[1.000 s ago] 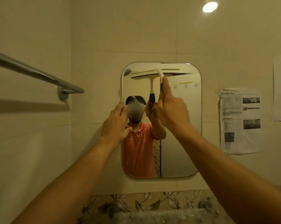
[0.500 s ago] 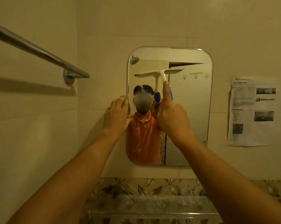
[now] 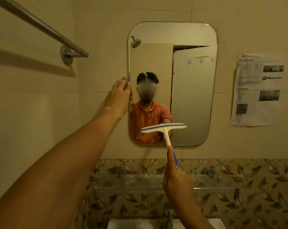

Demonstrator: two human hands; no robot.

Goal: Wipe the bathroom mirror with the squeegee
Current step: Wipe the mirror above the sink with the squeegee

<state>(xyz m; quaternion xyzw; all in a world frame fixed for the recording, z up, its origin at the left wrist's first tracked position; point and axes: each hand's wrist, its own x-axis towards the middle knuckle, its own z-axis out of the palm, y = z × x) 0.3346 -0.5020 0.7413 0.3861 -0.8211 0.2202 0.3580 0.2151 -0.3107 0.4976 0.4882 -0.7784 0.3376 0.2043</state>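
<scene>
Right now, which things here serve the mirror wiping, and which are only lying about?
For the job: squeegee, mirror, right hand gripping the handle, left hand at the mirror's left edge.
Only around: towel bar, paper notice, glass shelf, tap.

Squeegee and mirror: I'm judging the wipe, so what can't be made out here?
Head view only.
- squeegee: blurred by motion; contact with the mirror unclear.
- Streaks or wet on the mirror: too faint in dim light.
- right hand: fingers on the handle hidden behind its back.
- sink: cut off by the bottom edge.
</scene>
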